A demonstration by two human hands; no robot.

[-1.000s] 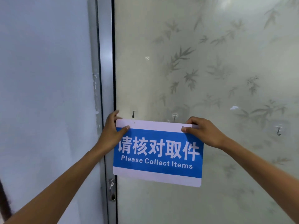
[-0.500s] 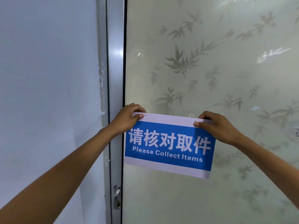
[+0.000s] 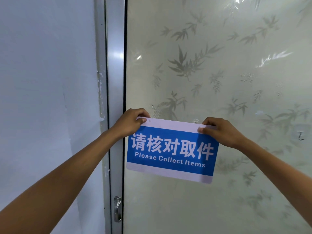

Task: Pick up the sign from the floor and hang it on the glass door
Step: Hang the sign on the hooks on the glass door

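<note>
Single head-worn wide-angle view, facing straight ahead at the glass door (image 3: 219, 65) from arm's reach, tilted slightly down; metal door frame (image 3: 115, 65) left of centre, both forearms entering from the lower corners

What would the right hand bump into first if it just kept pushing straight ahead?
Most likely the frosted glass door right behind the sign. The right hand pinches the sign's top right corner and points at the pane; how much gap remains cannot be judged.
</note>
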